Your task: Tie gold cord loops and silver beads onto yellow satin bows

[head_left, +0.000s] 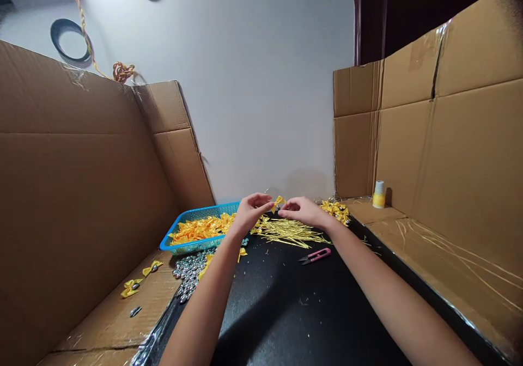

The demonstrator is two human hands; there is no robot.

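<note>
A yellow bow (pixel 279 200) is pinched in the left hand (pixel 250 209) toward the far edge of the black table (pixel 286 311), the right hand (pixel 304 211) close by, its grip hard to tell, while at the far left corner a blue basket (pixel 203 212) holds heaped yellow-orange ribbon pieces (pixel 204 229).

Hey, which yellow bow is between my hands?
The bow between your left hand and right hand; other bows, like those on the left cardboard, rest away from both.
</note>
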